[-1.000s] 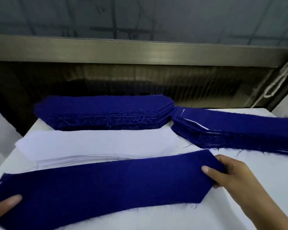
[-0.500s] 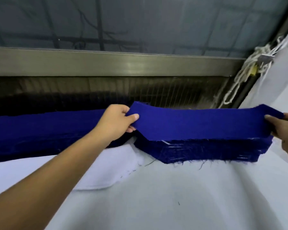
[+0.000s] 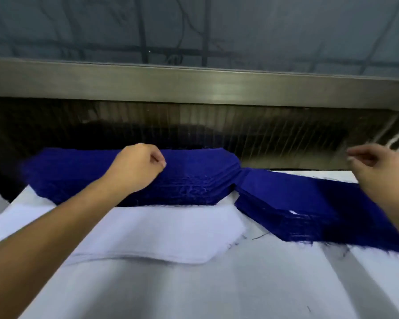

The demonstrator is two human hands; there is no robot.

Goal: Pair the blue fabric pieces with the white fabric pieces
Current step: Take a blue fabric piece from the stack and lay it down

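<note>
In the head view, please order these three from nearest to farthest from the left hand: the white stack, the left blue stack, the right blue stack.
1. The left blue stack: the left hand is over it.
2. The white stack: just in front of that stack.
3. The right blue stack: off to the right.

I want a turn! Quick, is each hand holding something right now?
Left hand: closed, fingers curled, holding nothing.
Right hand: blurry; nothing seen in it, open or closed cannot be told.
</note>
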